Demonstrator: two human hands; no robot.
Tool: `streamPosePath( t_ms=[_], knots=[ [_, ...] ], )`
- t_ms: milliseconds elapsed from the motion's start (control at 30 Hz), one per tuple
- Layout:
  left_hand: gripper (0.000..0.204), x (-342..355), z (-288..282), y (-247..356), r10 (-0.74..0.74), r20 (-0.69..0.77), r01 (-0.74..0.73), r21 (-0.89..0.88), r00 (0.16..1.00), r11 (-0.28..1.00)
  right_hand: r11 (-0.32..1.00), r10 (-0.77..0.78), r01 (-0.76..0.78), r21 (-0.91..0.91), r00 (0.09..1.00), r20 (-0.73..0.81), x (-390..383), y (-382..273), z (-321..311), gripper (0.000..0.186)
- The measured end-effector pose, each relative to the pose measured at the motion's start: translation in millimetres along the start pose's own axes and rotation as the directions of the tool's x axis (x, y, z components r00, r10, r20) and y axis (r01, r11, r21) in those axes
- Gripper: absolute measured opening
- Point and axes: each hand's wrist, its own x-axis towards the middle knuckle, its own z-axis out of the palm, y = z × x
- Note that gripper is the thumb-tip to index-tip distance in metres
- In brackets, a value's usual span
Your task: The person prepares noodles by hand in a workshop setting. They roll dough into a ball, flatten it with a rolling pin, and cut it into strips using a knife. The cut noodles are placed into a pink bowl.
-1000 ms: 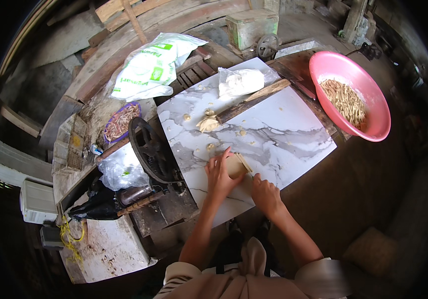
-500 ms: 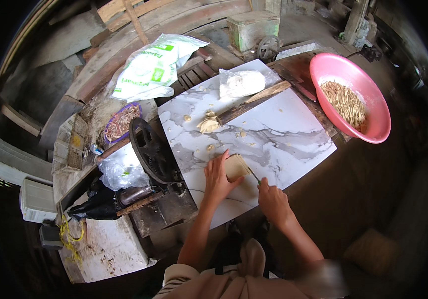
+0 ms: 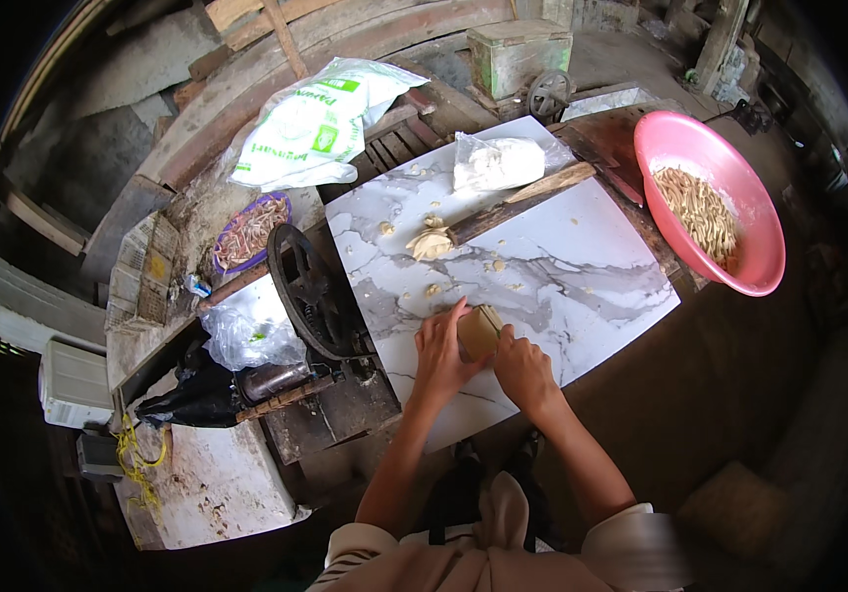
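Observation:
A pale, squared stack of dough sheets (image 3: 479, 337) rests near the front of the marble-patterned board (image 3: 582, 286). My left hand (image 3: 440, 347) steadies it, fingers along its left side and thumb at its near edge. Against the stack's right side, my right hand (image 3: 526, 371) is closed around a knife; its green handle shows in the earlier picture, but fingers mostly cover it now. Farther back on the board lie a heap of dough scraps (image 3: 431, 243), a wooden rolling pin (image 3: 513, 205) and a clear bag of white powder (image 3: 499, 163). Small dough crumbs dot the surface.
At the right stands a pink basin (image 3: 764, 232) of cut dough strips. A hand-cranked machine with a dark flywheel (image 3: 291, 296) borders the board's left. Beyond are a purple-rimmed basket (image 3: 251, 232) of strips, a white-and-green sack (image 3: 310, 128) and a greenish box (image 3: 520, 59).
My right hand has moved left and slightly up, right against the dough stack, and the knife blade has dropped from sight. My left hand stays on the stack. The whole view has shifted slightly.

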Motion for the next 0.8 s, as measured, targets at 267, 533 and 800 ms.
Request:
streamPosePath(
  t_ms=[267, 533, 800],
  knots=[
    [0.092, 3, 8, -2, -0.017, -0.028, 0.017, 0.014, 0.999, 1.0, 0.989, 0.111, -0.119, 0.085, 0.989, 0.095, 10, -8, -3, 0.027],
    [0.094, 3, 7, 1, -0.018, 0.0, 0.018, 0.033, 1.0, 0.999, 0.992, 0.095, -0.101, 0.081, 0.993, 0.071, 8, -3, 8, 0.025],
    [0.09, 1, 11, 2, -0.037, -0.016, 0.038, 0.059, 0.999, 0.998, 0.997, 0.077, -0.077, 0.006, 0.996, -0.039, -18, 7, 10, 0.022]
  ],
)
